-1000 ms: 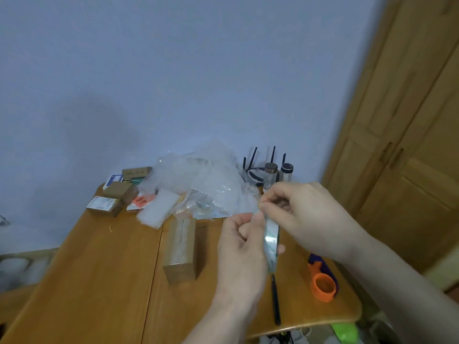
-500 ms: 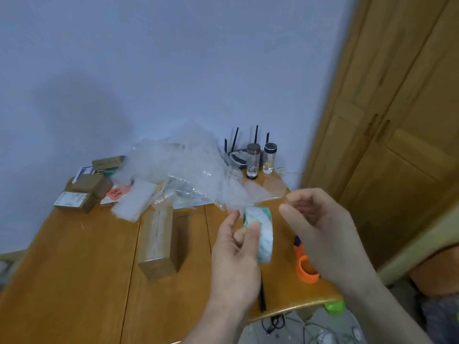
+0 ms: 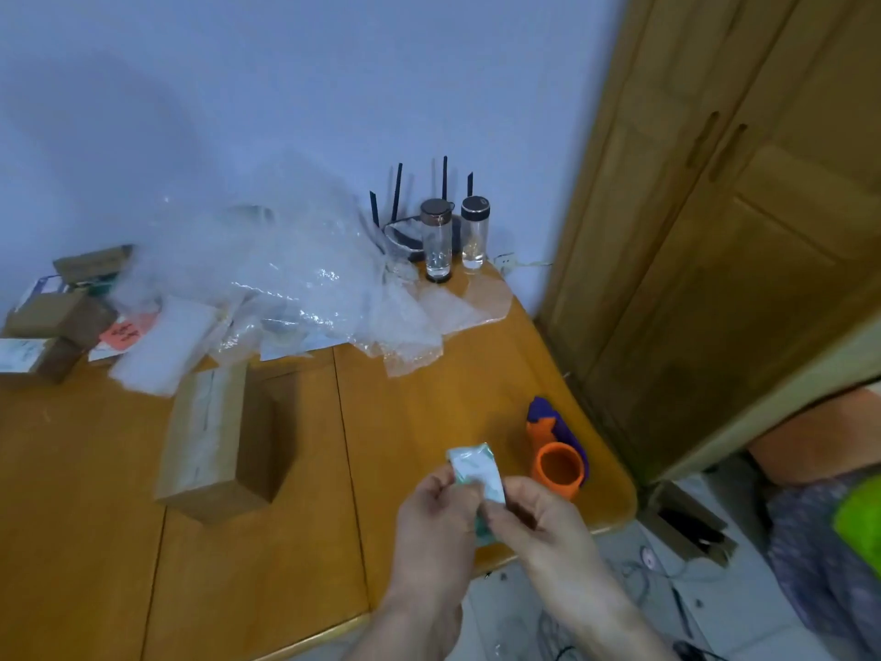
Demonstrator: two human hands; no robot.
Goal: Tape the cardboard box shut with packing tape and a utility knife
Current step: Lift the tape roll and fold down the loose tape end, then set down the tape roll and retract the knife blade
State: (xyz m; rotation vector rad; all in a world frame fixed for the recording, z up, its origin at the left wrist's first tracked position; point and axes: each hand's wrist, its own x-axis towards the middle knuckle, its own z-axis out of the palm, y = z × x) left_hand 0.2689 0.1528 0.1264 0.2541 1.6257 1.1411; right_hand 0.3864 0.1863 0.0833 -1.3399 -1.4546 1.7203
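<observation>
A long brown cardboard box (image 3: 207, 441) lies on the wooden table (image 3: 71, 517), left of centre, with a strip of clear tape along its top. Near the table's front right edge, both my hands hold a roll of packing tape (image 3: 476, 469) with a white and green pattern. My left hand (image 3: 436, 522) grips the roll from the left. My right hand (image 3: 538, 522) pinches its right side with the fingertips. I see no utility knife; the black stick seen earlier is hidden behind my hands.
An orange and purple tape dispenser (image 3: 558, 450) lies just right of my hands. Crumpled clear plastic (image 3: 295, 279), small cartons (image 3: 57, 322) and two glass bottles (image 3: 453, 240) fill the table's back. A wooden wardrobe (image 3: 715, 207) stands on the right, beside a person's leg (image 3: 820, 436).
My right hand, apart from the roll half a second ago, has closed onto it. Both hands have dropped lower and nearer the table's front edge. The view has tilted down and right.
</observation>
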